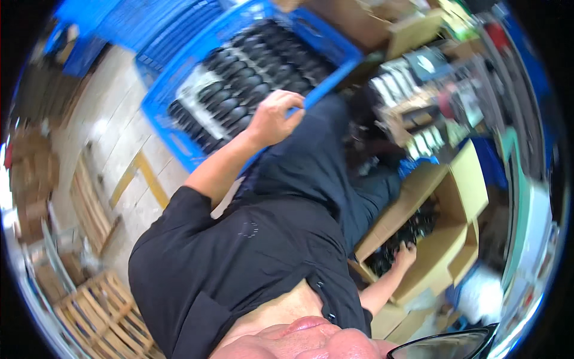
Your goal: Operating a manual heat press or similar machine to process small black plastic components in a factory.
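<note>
My left hand [276, 117] is over the near edge of a blue plastic crate [209, 52], its fingers loosely bent and the thumb apart, with nothing visible in it. Rows of black rounded parts [239, 113] fill the crate, with pale strips between some rows. On the other side, my right hand [406, 255] reaches into an open cardboard box [439, 254] holding a jumble of black, shiny parts [421, 224]. Its fingers are bent closed down among those parts; what they hold is too small and blurred to make out.
Blue crates [128, 21] are stacked beyond the full one. At the right stand shelves or a bench crowded with boxes and white pieces [394, 81]. A wooden pallet [104, 314] lies at the lower left, near yellow floor tape [140, 173]. My legs sit between crate and box.
</note>
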Demonstrator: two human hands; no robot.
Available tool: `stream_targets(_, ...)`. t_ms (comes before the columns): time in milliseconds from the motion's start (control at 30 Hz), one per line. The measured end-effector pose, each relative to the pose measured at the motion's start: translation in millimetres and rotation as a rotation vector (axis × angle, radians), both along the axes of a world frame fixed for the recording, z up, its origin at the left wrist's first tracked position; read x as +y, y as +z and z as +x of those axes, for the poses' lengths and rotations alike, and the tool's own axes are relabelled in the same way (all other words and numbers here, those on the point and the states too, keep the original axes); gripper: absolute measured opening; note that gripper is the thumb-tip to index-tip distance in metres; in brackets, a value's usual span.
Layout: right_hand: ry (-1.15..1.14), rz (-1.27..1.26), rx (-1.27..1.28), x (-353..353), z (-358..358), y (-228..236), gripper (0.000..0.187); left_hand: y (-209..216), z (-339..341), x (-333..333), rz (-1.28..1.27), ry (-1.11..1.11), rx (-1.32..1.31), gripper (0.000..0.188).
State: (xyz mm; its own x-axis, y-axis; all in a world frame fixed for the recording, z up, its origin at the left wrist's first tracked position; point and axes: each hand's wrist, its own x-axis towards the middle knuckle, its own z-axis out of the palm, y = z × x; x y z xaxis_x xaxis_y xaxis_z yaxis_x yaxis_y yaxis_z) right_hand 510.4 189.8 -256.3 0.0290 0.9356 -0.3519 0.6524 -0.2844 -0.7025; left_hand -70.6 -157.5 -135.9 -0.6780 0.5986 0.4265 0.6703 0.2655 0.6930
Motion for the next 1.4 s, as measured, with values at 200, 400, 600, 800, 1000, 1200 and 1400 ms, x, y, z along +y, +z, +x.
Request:
stream_targets(200,-0.135,0.131,0.344,1.0,-39.6,52.6,0.044,37.2,42.7,54.7,0.101,-0.228,-0.042,0.017)
stream_targets(400,0.112,0.068,0.78,-28.8,-131.7,128.6,0.027,97.3,58.0,133.0,0.231,-0.289,0.259,0.039)
stream_targets(600,0.36,0.117,0.752,-52.7,-248.7,203.0,0.03,125.0,52.6,198.5,0.009,-0.152,0.407,0.05)
stream_targets(800,0.423,0.178,0.872,-56.2,-326.0,226.6,0.034,140.4,54.3,198.9,0.065,-0.088,0.319,0.037)
stream_targets(1000,0.527,0.271,0.837,-55.9,-388.9,237.9,0.057,131.4,26.9,136.7,0.098,0.002,0.208,0.036)
stream_targets(1200,0.64,0.554,0.439,-45.3,-411.5,219.6,0.061,85.2,-2.8,44.0,-0.046,0.104,0.049,0.034)
stream_targets(1400,0.645,0.658,0.44,-51.5,-386.2,212.5,0.06,43.7,-45.7,-36.1,-0.319,0.315,-0.129,0.04)
